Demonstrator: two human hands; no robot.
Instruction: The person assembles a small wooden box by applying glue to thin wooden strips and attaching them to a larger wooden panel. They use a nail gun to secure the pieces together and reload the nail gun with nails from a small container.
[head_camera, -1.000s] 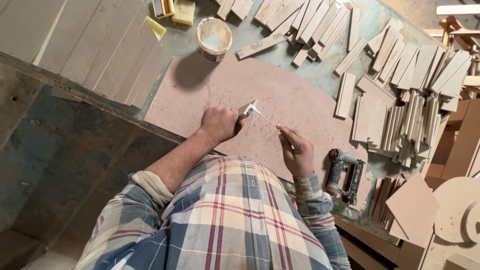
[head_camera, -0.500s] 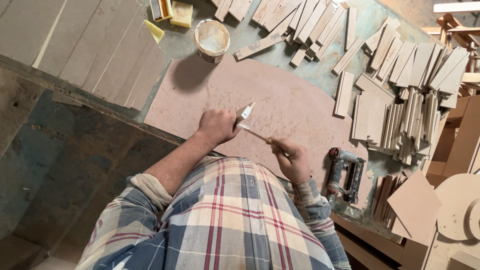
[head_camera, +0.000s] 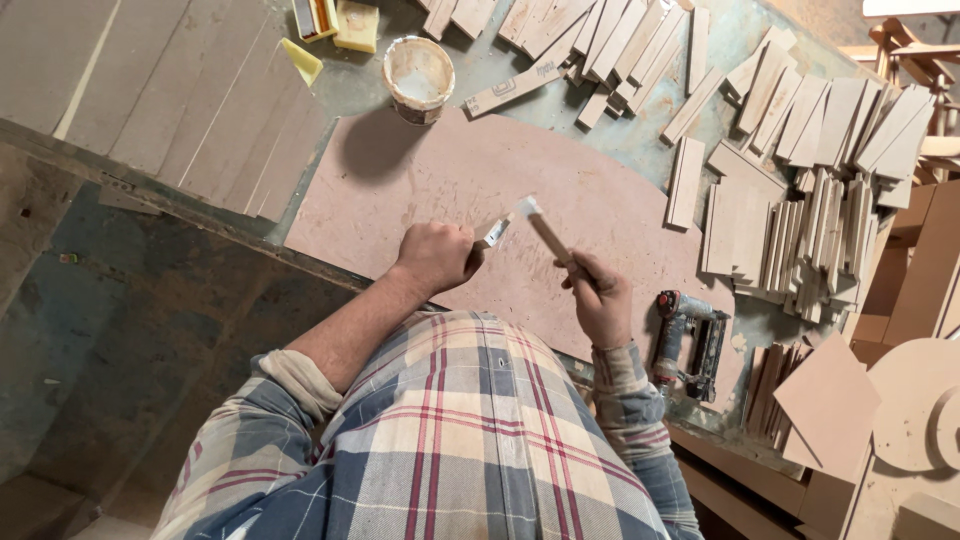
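My left hand (head_camera: 436, 256) is closed around the handle of a small glue brush (head_camera: 495, 232), whose bristles point up and right. My right hand (head_camera: 598, 296) grips a thin wooden strip (head_camera: 549, 238) by its lower end. The strip's upper tip is white with glue and meets the brush tip. Both hands hover over a large rounded brown board (head_camera: 470, 190) lying on the workbench.
A white glue tub (head_camera: 418, 74) stands beyond the board. Several short wooden slats (head_camera: 790, 160) lie in rows and piles at the back and right. A nail gun (head_camera: 688, 342) rests at the bench's near right edge. Yellow sponges (head_camera: 356, 24) sit far left.
The wooden strip has swung from pointing left to pointing up toward the brush tip. My right hand has shifted slightly; my left hand has stayed about where it was.
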